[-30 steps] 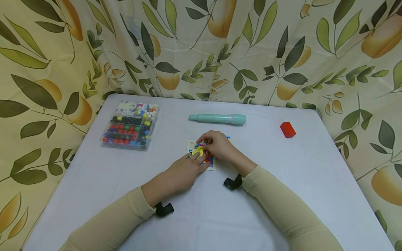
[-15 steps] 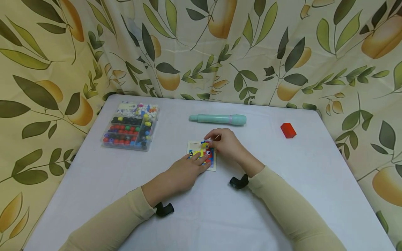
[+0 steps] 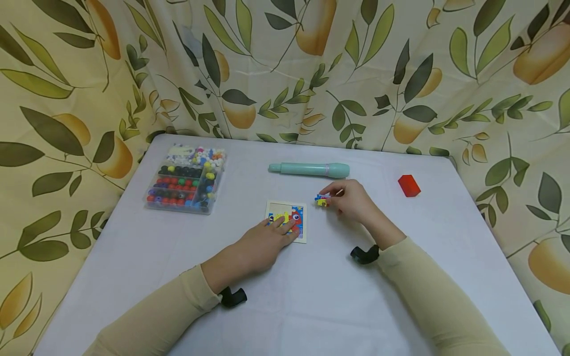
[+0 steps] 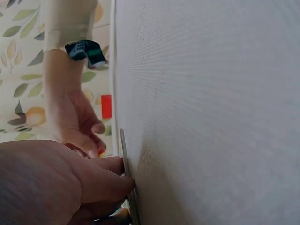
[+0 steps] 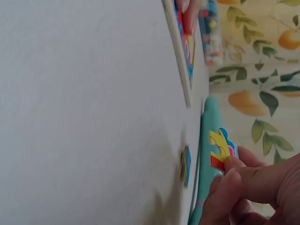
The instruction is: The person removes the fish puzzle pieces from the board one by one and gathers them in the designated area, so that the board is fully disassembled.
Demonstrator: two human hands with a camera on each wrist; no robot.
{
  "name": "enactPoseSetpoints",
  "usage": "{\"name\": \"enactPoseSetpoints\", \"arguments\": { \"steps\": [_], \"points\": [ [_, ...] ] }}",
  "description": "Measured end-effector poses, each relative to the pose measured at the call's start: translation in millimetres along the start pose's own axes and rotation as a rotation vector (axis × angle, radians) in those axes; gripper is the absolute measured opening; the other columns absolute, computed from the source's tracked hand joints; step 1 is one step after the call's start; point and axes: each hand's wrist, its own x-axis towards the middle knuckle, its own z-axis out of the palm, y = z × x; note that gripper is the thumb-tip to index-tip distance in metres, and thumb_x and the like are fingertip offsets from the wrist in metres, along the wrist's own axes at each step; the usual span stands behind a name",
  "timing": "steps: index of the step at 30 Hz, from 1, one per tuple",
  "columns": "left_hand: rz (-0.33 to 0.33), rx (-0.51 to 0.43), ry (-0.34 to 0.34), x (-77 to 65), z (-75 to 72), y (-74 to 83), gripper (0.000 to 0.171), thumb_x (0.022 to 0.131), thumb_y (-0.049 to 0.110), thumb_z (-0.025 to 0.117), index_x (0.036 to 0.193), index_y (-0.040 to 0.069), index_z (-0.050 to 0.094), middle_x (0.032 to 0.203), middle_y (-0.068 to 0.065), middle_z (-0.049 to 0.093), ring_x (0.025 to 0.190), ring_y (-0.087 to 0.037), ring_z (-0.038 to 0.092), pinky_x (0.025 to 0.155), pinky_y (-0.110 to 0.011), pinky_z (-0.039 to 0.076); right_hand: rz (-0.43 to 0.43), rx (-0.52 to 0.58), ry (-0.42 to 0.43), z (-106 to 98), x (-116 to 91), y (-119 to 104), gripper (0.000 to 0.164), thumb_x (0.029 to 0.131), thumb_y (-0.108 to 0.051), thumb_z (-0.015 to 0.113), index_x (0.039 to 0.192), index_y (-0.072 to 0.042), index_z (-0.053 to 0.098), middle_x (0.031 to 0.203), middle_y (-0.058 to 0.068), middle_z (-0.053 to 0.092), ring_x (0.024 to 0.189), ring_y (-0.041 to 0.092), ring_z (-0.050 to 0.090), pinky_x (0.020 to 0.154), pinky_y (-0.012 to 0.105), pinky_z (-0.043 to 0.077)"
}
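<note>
A small framed jigsaw puzzle [image 3: 302,210] lies mid-table, showing a red and yellow picture and a bare strip of tray along its far side. My left hand [image 3: 253,249] rests on it with fingers outstretched, covering part of the picture. Just right of the frame, my right hand [image 3: 351,201] pinches a yellow, blue and red puzzle piece [image 5: 220,149] between thumb and finger. In the right wrist view the piece is held up off the table, and a second puzzle piece [image 5: 186,166] lies on the cloth below it.
A clear bead box [image 3: 182,180] with several compartments stands at the back left. A mint-green tube [image 3: 307,169] lies behind the puzzle, and a red block [image 3: 408,186] sits to the right. A patterned curtain [image 3: 285,74] hangs behind the table.
My right hand has lifted the pinched piece out of the puzzle's far side and carried it right, exposing bare tray. The left hand has stayed in place on the puzzle.
</note>
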Motion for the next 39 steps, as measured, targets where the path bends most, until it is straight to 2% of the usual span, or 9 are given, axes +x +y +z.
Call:
{"name": "enactPoseSetpoints", "arguments": {
  "steps": [5,12,15,29,39],
  "points": [
    [0.002,0.002,0.005,-0.5,1.1,-0.2,0.064,0.108,0.007,0.048,0.169,0.024,0.037,0.181,0.000,0.025,0.168,-0.029,0.024,0.134,-0.054,0.028,0.062,-0.031,-0.001,-15,-4,12,0.025,0.102,-0.006,0.069,0.123,-0.013,0.081,0.116,0.016,0.059,0.095,0.030,0.059,0.062,0.030,0.058],
    [0.008,0.011,0.020,-2.3,0.9,0.1,0.064,0.107,0.006,0.049,0.168,0.023,0.040,0.180,-0.001,0.028,0.167,-0.029,0.027,0.133,-0.053,0.030,0.074,-0.094,0.010,-30,-6,26,0.025,0.103,-0.009,0.070,0.125,-0.013,0.080,0.118,0.016,0.061,0.111,0.032,0.054,0.073,0.027,0.054],
    [0.008,0.010,0.019,-2.1,1.1,0.1,0.064,0.108,0.006,0.049,0.168,0.023,0.040,0.180,-0.001,0.028,0.167,-0.029,0.027,0.133,-0.053,0.030,0.080,-0.103,0.002,-34,-6,32,0.025,0.103,-0.009,0.071,0.125,-0.013,0.080,0.118,0.016,0.061,0.111,0.031,0.053,0.075,0.027,0.053],
    [0.002,0.006,0.011,-1.0,0.2,0.3,0.066,0.106,0.006,0.051,0.169,0.025,0.039,0.180,0.000,0.026,0.167,-0.029,0.027,0.133,-0.053,0.030,0.092,-0.091,-0.033,-41,4,43,0.023,0.102,-0.010,0.073,0.123,-0.009,0.081,0.111,0.016,0.062,0.096,0.028,0.054,0.067,0.026,0.051],
    [-0.001,0.008,0.015,-2.1,0.2,0.5,0.066,0.106,0.007,0.051,0.169,0.024,0.039,0.180,0.000,0.026,0.168,-0.029,0.026,0.133,-0.052,0.030,0.080,-0.132,0.000,-35,9,44,0.022,0.101,-0.008,0.074,0.121,-0.010,0.082,0.111,0.015,0.064,0.104,0.030,0.055,0.080,0.030,0.051]
  ]
}}
